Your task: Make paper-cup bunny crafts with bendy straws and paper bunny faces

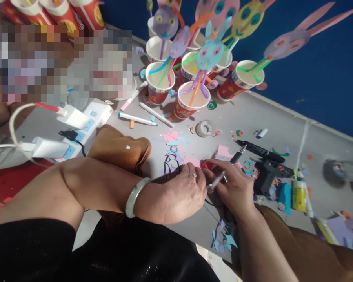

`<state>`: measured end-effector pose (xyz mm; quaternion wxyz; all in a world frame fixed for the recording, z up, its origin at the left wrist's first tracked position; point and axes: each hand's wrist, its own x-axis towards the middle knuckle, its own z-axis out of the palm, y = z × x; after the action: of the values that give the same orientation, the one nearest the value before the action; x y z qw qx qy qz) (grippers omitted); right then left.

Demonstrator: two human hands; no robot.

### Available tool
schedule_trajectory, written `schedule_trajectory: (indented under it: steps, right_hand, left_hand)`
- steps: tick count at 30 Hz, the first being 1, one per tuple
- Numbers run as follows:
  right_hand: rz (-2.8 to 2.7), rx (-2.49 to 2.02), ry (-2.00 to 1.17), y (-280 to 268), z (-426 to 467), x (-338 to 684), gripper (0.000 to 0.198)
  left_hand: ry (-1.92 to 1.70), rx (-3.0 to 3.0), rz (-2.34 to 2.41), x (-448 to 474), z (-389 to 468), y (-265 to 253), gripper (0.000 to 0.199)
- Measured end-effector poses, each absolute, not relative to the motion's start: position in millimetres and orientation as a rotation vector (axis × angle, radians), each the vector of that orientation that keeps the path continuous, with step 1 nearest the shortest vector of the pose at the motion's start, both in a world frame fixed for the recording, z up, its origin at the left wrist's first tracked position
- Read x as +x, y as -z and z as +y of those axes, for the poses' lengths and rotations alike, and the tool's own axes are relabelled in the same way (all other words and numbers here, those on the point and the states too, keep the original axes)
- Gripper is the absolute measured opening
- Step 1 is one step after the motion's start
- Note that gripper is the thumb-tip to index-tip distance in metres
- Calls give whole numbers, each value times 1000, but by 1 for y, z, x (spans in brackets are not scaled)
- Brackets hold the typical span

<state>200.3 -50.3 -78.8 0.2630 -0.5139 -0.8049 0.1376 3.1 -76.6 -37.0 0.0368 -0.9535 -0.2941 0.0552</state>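
My left hand (pixel 179 196), with a ring and a pale bangle (pixel 135 197) at the wrist, is closed low over the table. Its fingertips are turned away, so what they pinch is hidden. Beyond them lies a piece of pink paper (pixel 191 160). Close by on the right, my right hand (pixel 235 188) is closed with a clear-barrelled pen (pixel 216 182) lying across its fingers, tip pointing away. A small red thing (pixel 206 164) shows at that hand's fingertips; its kind is unclear. A black cord (pixel 167 166) curls beside my left hand.
Paper cups (pixel 191 102) with paper animal heads stand at the back. Right of my hands lie a black glue gun (pixel 264 174), a black marker (pixel 260 150) and a yellow bottle (pixel 299 196). Clear tape (pixel 205 128), paper scraps and felt pens surround them. A power strip (pixel 98 117) sits left.
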Motion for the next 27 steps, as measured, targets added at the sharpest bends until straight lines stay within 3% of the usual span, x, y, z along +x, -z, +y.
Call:
schedule_trajectory:
  steps: [27]
  right_hand:
    - [-2169,-1421,-461,75,-54,205,26]
  left_hand:
    - [-190,-2892,-1032,11,-81,38,51]
